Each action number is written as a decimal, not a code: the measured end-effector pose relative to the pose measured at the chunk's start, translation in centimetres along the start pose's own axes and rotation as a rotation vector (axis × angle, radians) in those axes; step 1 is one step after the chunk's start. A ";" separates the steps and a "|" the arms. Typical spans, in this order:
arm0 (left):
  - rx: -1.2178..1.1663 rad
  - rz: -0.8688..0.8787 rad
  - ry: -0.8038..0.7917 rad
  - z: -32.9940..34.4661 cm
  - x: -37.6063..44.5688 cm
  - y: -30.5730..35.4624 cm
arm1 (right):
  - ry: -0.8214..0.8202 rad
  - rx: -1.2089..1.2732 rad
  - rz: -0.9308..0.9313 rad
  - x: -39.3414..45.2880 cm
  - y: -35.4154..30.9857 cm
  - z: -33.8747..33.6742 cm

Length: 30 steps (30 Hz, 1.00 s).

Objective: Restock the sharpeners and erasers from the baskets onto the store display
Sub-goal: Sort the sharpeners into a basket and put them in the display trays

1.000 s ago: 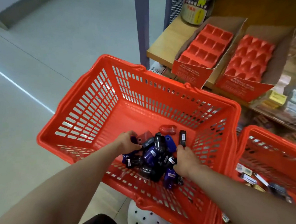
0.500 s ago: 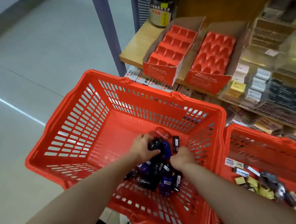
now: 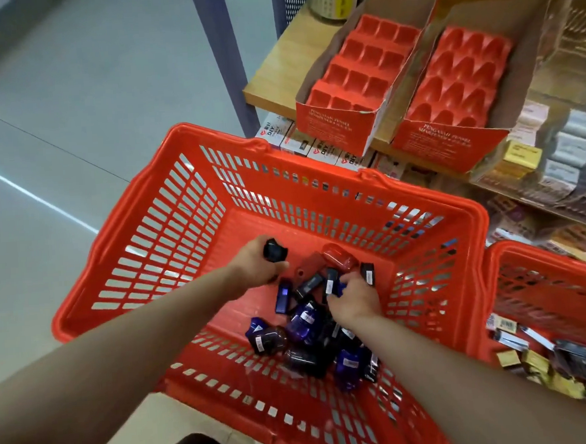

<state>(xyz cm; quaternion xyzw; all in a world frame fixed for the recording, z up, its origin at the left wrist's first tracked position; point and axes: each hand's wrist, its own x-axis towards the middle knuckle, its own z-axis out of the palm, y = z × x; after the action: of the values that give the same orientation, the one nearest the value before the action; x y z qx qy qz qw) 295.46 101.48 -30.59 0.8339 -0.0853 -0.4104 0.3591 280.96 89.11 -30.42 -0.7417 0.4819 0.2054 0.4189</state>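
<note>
A big orange basket (image 3: pixel 167 209) holds a heap of black, purple and red sharpeners (image 3: pixel 305 327) near its front right. My left hand (image 3: pixel 256 268) is lifted a little above the heap and grips a black sharpener (image 3: pixel 275 251). My right hand (image 3: pixel 353 298) is down in the heap, fingers curled round a few dark sharpeners (image 3: pixel 331 283). On the wooden shelf (image 3: pixel 275 68) behind stand two red display boxes, the left box (image 3: pixel 358 77) and the right box (image 3: pixel 458 81), all their slots bare.
A second orange basket (image 3: pixel 546 285) at the right holds small gold and dark packets (image 3: pixel 547 360). Blue shelf posts (image 3: pixel 219 54) rise behind the first basket. More boxed stock (image 3: pixel 538 158) fills the lower right shelves. Grey floor (image 3: pixel 55 116) lies to the left.
My left hand has come up out of the heap with a black sharpener. My right hand has closed on sharpeners in the heap. The view has moved closer to the shelf.
</note>
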 end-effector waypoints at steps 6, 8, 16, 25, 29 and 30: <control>-0.132 -0.133 -0.043 -0.4 -1.5 -2.2 | -0.014 -0.239 -0.263 0.3 0.1 1.7; -0.085 -0.159 -0.042 -0.2 -1.4 -2.6 | -0.052 -0.283 -0.272 0.5 0.2 2.0; 0.252 -0.054 -0.216 -0.2 -4.4 -0.2 | -0.125 -0.442 -0.258 -2.2 1.1 -1.4; 0.276 0.096 -0.206 -1.3 -11.6 3.7 | -0.087 -0.732 -0.465 -10.9 1.8 -7.8; 0.077 0.120 -0.188 -1.1 -13.8 3.6 | -0.095 -0.762 -0.481 -12.4 1.7 -9.2; 0.047 0.122 -0.186 -1.1 -14.4 3.5 | -0.129 -0.788 -0.480 -12.7 1.5 -9.4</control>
<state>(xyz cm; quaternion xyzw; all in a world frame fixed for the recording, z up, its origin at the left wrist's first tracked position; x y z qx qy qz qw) 287.46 105.77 -18.81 0.7936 -0.1785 -0.4611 0.3545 273.00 88.06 -16.75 -0.9206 0.1547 0.3159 0.1698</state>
